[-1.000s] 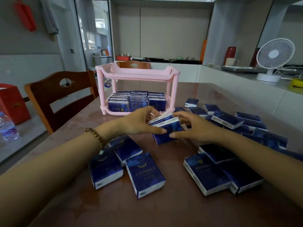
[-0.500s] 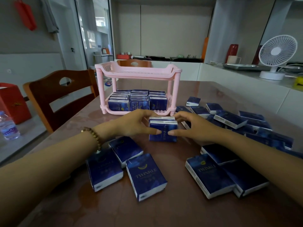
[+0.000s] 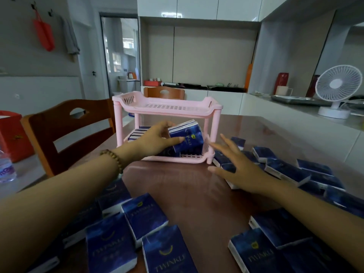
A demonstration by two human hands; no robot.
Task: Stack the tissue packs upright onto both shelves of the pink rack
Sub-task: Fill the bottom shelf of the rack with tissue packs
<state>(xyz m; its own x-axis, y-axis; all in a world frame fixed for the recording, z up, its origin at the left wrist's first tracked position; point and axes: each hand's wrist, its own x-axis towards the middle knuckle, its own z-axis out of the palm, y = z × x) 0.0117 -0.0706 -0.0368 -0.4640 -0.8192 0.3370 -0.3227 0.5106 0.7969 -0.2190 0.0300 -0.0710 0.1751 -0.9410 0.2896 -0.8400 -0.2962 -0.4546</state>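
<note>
The pink rack stands on the brown table, its top shelf bare. My left hand grips a small bundle of blue tissue packs, tilted, at the front right of the lower shelf. More packs stand in rows at the back left of that shelf, partly hidden by my hand. My right hand hovers with fingers spread just right of the rack, holding nothing. Loose packs lie flat near me and in a pile on the right.
A wooden chair stands at the table's left side, another behind the rack. A white fan sits on the counter at right. A water bottle and a red bag are at far left.
My left hand has carried the bundle of packs from the table middle forward into the rack's lower shelf. My right hand has let go of it and spread its fingers.
</note>
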